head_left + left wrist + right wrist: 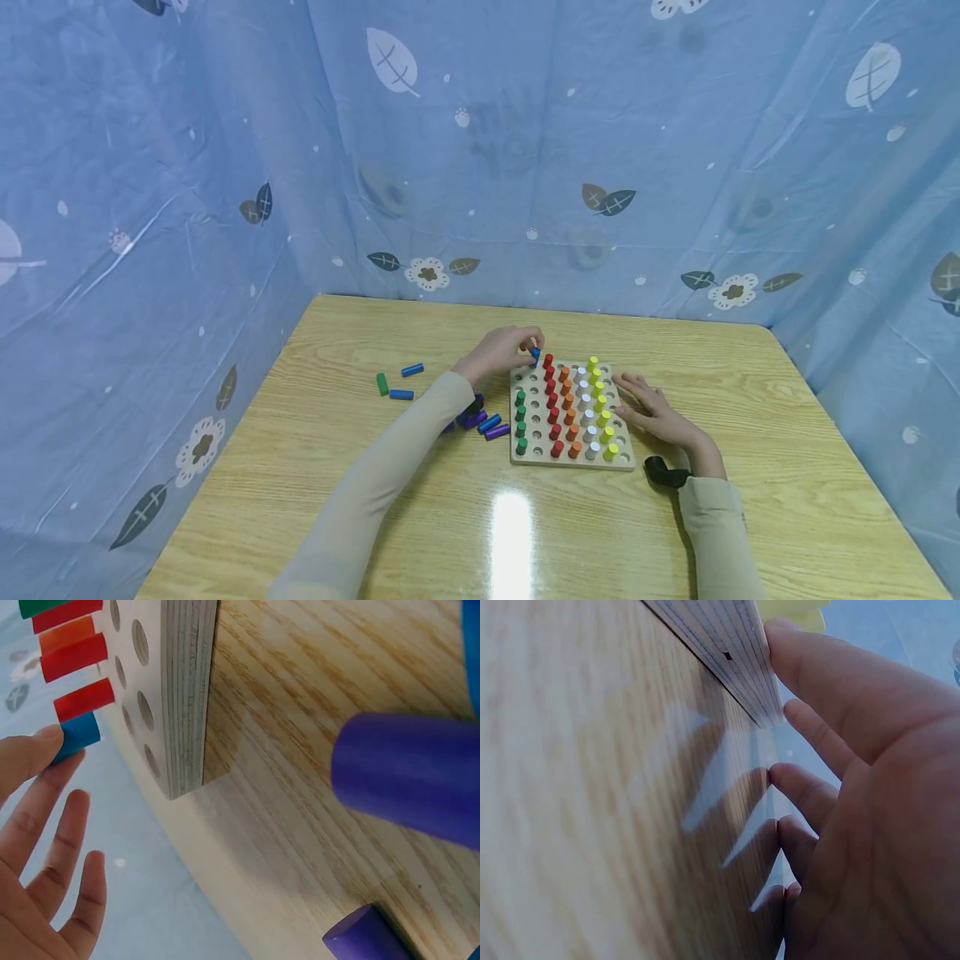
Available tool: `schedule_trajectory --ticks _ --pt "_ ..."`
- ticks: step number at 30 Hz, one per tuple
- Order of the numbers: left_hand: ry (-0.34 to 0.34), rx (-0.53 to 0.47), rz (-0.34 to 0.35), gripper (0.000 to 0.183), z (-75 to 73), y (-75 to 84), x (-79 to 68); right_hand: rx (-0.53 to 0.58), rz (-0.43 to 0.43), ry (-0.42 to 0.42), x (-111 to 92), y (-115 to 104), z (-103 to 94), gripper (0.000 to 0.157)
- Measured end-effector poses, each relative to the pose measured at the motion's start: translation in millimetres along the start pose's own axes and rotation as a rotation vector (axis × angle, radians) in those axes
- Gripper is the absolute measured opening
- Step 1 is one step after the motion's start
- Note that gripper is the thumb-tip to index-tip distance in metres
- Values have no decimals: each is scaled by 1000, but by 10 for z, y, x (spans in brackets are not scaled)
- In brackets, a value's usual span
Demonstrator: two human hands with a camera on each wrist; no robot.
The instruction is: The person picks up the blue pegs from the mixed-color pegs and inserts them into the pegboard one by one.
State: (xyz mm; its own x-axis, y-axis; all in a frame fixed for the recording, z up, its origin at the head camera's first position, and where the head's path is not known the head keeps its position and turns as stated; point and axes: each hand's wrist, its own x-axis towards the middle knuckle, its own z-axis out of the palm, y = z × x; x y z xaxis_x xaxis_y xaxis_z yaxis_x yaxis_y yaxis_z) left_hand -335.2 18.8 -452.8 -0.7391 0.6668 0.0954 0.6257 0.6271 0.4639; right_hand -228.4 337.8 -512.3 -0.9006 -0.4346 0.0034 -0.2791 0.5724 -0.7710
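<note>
My left hand (pixel 501 350) pinches a blue peg (pixel 81 738) between thumb and fingertips at the far left corner of a wooden pegboard (pixel 573 462). Beside that peg a column of red pegs (pixel 552 400) stands in the board. Green pegs (pixel 521 430) fill part of the leftmost column; orange, white and yellow pegs (pixel 603 418) stand in columns further right. Bare holes run between the green and red columns. My right hand (pixel 660 417) lies along the board's right edge, fingers spread, thumb and index fingertip right at the edge in the right wrist view.
Loose purple pegs (pixel 497 432) and a blue one (pixel 489 423) lie left of the board, partly under the left forearm. Farther left on the table (pixel 330 433) are a green peg (pixel 382 383) and two blue pegs (pixel 401 394). A patterned blue curtain (pixel 525 167) surrounds the table.
</note>
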Motion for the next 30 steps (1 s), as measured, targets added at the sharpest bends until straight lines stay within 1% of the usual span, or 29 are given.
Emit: schedule_trajectory --ticks 12,23,30 --pt "-30 36 10 20 27 -49 64 -15 -5 3 1 8 -1 59" --pt "-48 53 6 19 31 -81 75 -20 -3 11 6 9 -1 59" --pt "-53 72 17 18 27 -72 92 -19 -2 9 6 10 0 59"
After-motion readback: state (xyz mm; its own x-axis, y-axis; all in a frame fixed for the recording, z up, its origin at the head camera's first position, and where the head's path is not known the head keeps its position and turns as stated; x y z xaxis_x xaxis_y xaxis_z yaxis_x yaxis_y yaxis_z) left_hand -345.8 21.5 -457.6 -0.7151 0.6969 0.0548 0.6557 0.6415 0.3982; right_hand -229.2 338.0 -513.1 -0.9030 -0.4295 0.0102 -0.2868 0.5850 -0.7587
